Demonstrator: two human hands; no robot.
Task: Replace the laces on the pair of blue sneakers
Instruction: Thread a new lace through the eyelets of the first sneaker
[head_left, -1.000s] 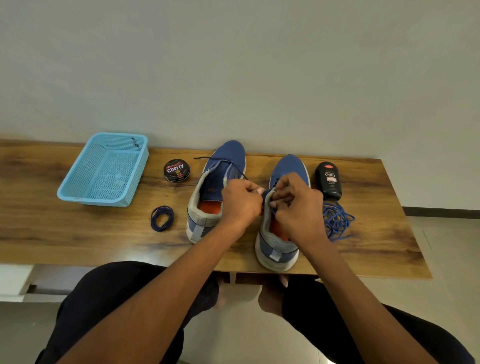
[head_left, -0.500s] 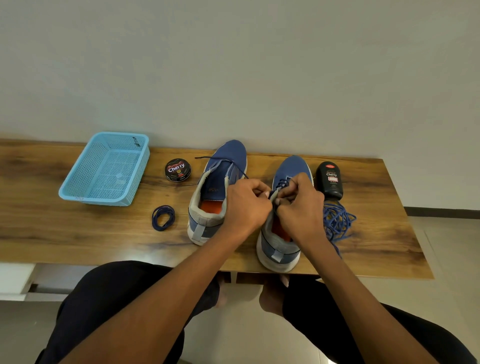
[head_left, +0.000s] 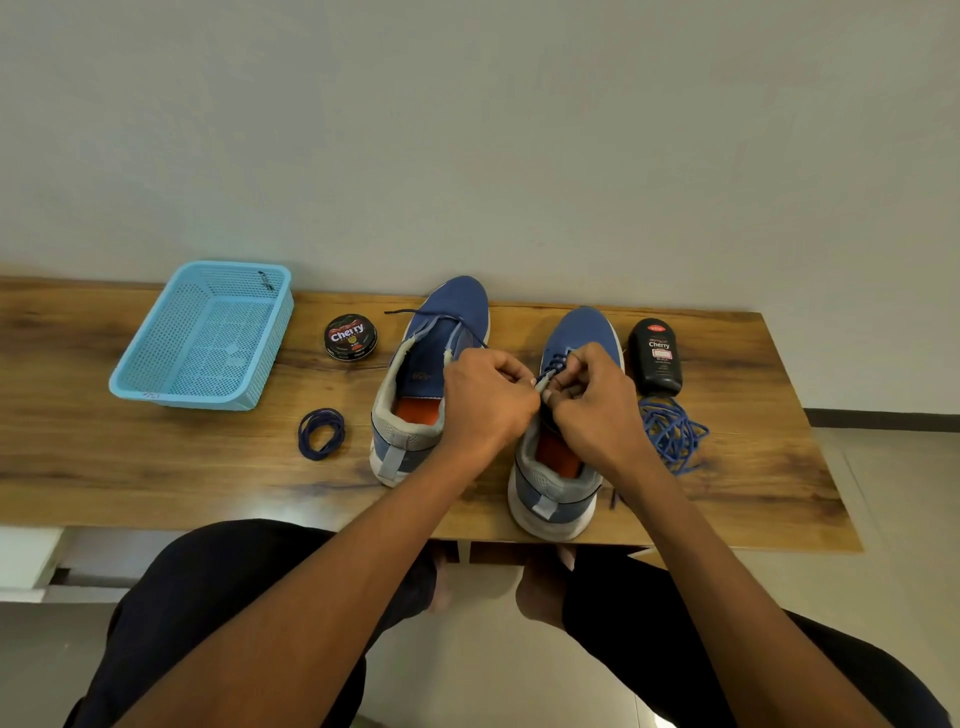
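Wooden counter (head_left: 156, 467) held both sneakers; since a second earlier the left hand (head_left: 485, 402) and right hand (head_left: 597, 402), both pinching the blue lace (head_left: 550, 370), had exposed more threaded crossings on the right sneaker (head_left: 563, 467), so lacing looked underway.

Both bare forearms reach forward from the seated person's lap and converge, wrists nearly level. The left hand (head_left: 485, 402) is curled into a loose fist, knuckles up, thumb and forefinger pinched together at its inner edge. The right hand (head_left: 597, 402) sits just beside it, almost touching, fingers (head_left: 574, 364) bent inward and pinched closed, back of hand facing up.
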